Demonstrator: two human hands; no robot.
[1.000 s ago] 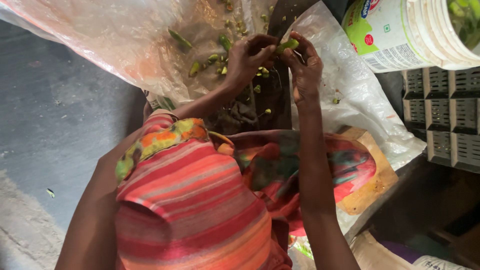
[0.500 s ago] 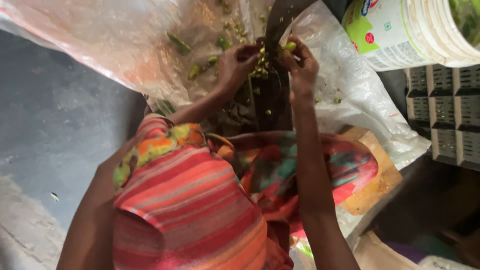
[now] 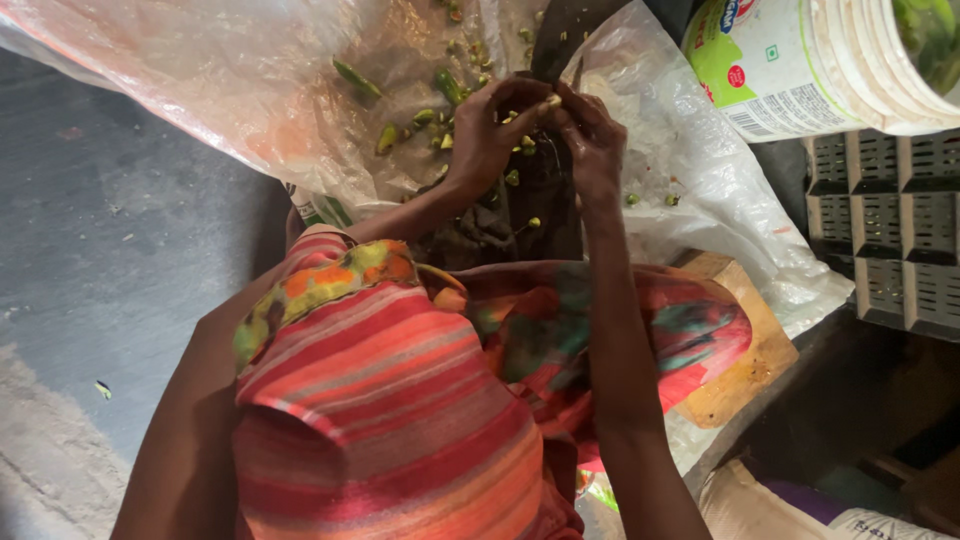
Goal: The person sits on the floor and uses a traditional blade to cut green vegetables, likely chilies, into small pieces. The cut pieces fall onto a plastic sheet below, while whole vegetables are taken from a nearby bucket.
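Note:
My left hand [image 3: 488, 128] and my right hand [image 3: 592, 140] meet fingertip to fingertip over a dark upright blade [image 3: 560, 45]. Between the fingertips both hands pinch a small pale green vegetable piece [image 3: 551, 101] against the blade's edge. Several cut green pieces [image 3: 440, 85] lie scattered on the clear plastic sheet [image 3: 250, 90] behind and beside my left hand. More bits [image 3: 520, 178] lie on the dark base below my hands. A red striped cloth [image 3: 400, 400] covers my lap.
A large white plastic tub [image 3: 800, 60] with green contents stands at the top right. Grey slotted crates [image 3: 890, 230] sit to the right. A wooden board [image 3: 755, 350] lies under the plastic by my knee. Grey floor [image 3: 110, 260] lies to the left.
The green piece sticking out above my right fingers has become a short stub. My hands have drawn closer together at the blade, and more cut bits lie below.

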